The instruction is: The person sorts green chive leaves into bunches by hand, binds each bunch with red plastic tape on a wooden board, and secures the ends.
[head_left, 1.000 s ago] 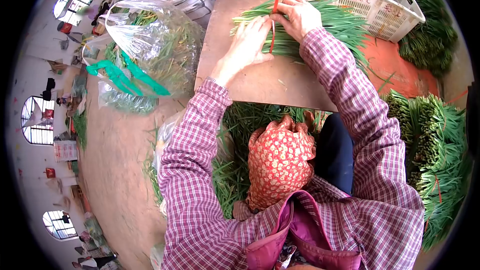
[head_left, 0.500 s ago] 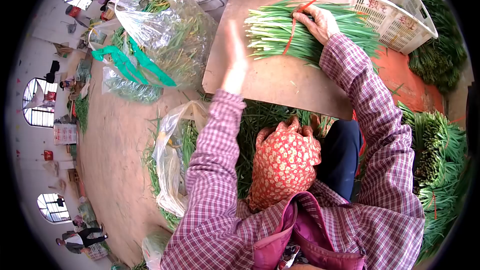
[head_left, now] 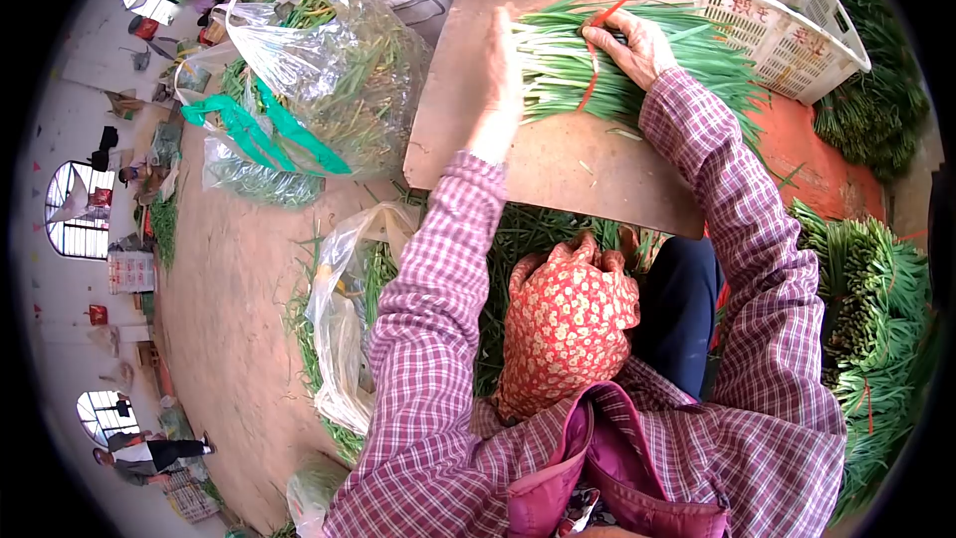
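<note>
A bunch of garlic chives [head_left: 551, 70] lies sideways on a brown board [head_left: 460, 90], its pale ends to the left and green leaves to the right. A red tie [head_left: 590, 88] passes over its middle. My right hand [head_left: 637, 48] is closed on the tie, thumb and fingers pinched together on top of the bunch. My left hand [head_left: 504, 80] is held flat and upright, fingers straight, with the palm against the pale ends. A few loose leaf bits lie by the bunch's lower edge.
A clear bag of trimmings [head_left: 349, 90] stands left of the board, a white plastic crate [head_left: 777, 35] at its upper right. Tied green bundles [head_left: 866, 329] are stacked at right. A red flowered cloth [head_left: 568, 329] covers my knee. A person [head_left: 149, 453] is far left.
My left hand has moved right, against the pale ends, which have shifted right and sit more even. My right hand keeps its pinch on the tie.
</note>
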### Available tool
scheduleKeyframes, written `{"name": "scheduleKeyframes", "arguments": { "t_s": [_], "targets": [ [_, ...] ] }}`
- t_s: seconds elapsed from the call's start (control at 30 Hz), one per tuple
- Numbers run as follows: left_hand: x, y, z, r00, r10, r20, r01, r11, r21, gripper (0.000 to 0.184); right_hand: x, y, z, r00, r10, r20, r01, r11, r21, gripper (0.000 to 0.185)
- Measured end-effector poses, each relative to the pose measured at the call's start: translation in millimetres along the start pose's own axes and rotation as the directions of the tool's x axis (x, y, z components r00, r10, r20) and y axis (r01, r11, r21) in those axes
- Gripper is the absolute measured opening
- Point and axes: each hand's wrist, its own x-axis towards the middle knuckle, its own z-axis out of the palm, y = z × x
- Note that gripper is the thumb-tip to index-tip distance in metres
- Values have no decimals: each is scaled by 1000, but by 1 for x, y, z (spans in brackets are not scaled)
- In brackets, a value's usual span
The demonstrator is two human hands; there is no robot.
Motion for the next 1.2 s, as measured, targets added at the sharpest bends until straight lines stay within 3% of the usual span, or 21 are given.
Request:
{"name": "scheduleKeyframes", "arguments": {
  "t_s": [0.03,0.07,0.13,0.2,0.27,0.3,0.37,0.4,0.47,0.67,0.7,0.8,0.87,0.9,0.97,1.0,1.07,1.1,1.13,1.2],
  "targets": [
    [-11,10,21,1000,-5,4,5,1000,-13,77,0,1,-2,1000,20,12,-20,1000,11,34],
    [5,-1,11,995,-80,51,87,983,-163,76,-1,3,-4,999,43,23,-43,999,20,37],
    [4,2,5,998,-61,-23,57,991,-119,75,-3,3,-3,999,35,27,-36,998,60,37],
    [0,16,-10,967,184,-176,-170,981,91,51,-3,5,-2,999,25,31,-28,995,100,37],
    [-14,25,-27,916,369,-158,-299,889,346,27,-1,7,-1,999,37,25,-39,996,83,36],
    [-27,29,-28,916,370,-155,-301,889,346,27,-1,3,-3,998,55,27,-57,996,65,35],
    [-55,36,-25,965,250,82,-258,835,486,13,-1,1,-3,997,71,34,-74,992,98,35],
    [-59,35,-24,910,347,227,-406,639,654,11,0,2,-3,996,83,46,-88,987,132,35],
    [-62,33,-17,838,432,333,-526,480,702,13,-1,2,-1,997,71,26,-73,991,110,35],
    [-58,32,-10,765,466,446,-603,272,750,9,0,2,-1,996,89,18,-90,989,120,37],
    [-56,31,-11,765,466,445,-603,272,750,9,1,3,-1,995,96,14,-97,989,110,37],
    [-42,27,-23,877,353,326,-480,600,640,9,2,5,-3,993,110,32,-113,986,121,37],
    [-37,26,-33,933,211,292,-352,705,615,9,0,3,-2,993,115,26,-117,985,123,37],
    [-38,28,-32,933,210,291,-351,704,617,9,0,3,-1,997,71,2,-71,994,82,35],
    [-44,33,-32,853,372,366,-512,456,728,9,0,3,1,999,26,-19,-25,999,44,34],
    [-50,40,-27,853,371,368,-512,457,727,9,0,2,0,999,47,-7,-47,997,58,34],
    [-67,58,-16,798,569,201,-497,430,753,9,-2,0,-4,997,73,3,-73,995,71,35],
    [-74,53,-19,861,490,135,-402,496,770,11,-2,-2,-4,997,82,4,-83,994,66,35],
    [-82,46,-18,862,489,136,-402,495,770,11,-3,-2,-4,996,91,5,-91,994,62,35],
    [-97,33,-12,997,60,51,-79,789,610,13,-2,-2,-3,996,95,6,-95,994,47,36]
  ]
}}
